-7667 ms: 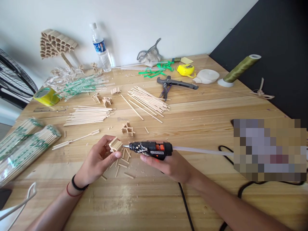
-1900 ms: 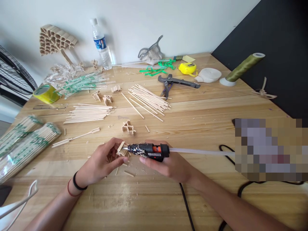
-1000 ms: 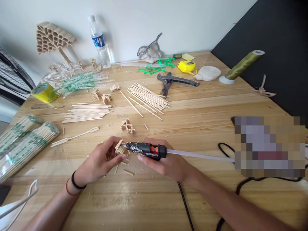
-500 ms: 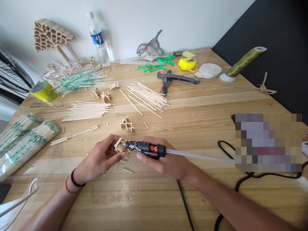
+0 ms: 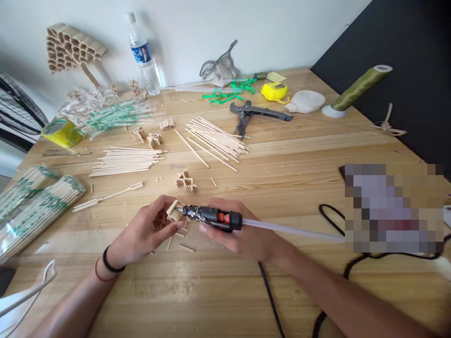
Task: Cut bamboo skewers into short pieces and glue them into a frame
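Wooden table [image 5: 246, 291], cluttered. My right hand [image 5: 246, 237] is wrapped round the glue gun [image 5: 211, 217]: stiff, light, best gripped at the body, well back from the nozzle, which is probably hot. My left hand [image 5: 146, 234] pinches the small glued stick block [image 5: 173, 211] at table centre, nozzle tip touching it. Block looks featherlight and fragile with fresh joints; hold by the outer faces only. Loose stick offcuts [image 5: 178, 239] beneath.

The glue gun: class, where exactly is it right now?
In the head view, the glue gun is in the right hand, low centre, its nozzle at the small stick block the left hand holds.
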Motion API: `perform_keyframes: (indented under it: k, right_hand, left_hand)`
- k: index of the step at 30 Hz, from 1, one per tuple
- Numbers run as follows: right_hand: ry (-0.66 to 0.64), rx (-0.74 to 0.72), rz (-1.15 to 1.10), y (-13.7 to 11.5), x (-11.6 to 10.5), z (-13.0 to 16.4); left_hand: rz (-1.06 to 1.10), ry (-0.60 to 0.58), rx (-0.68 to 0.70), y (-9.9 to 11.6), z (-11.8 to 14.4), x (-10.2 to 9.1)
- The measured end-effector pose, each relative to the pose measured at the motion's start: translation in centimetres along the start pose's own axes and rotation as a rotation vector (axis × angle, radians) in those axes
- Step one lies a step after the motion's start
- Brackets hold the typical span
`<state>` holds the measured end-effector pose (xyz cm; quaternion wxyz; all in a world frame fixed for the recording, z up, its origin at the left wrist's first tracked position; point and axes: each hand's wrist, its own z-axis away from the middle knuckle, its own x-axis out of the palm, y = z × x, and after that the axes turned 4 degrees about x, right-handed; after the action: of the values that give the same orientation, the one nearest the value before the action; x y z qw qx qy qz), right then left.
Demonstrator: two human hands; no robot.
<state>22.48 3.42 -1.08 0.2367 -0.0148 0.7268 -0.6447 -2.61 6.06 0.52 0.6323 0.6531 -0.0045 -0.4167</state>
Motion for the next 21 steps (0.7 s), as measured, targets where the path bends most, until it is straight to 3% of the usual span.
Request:
perform_keyframes:
  k: [10, 21]
  right_hand:
    - [-0.044, -0.109, 0.025, 0.71, -0.06, -0.26]
    - [-0.097, -0.061, 0.054, 0.62, -0.23, -0.16]
  left_hand:
    - [-0.033, 0.003, 0.007, -0.22, 0.03, -0.03]
    - [-0.049, 0.010, 0.027, -0.38, 0.04, -0.10]
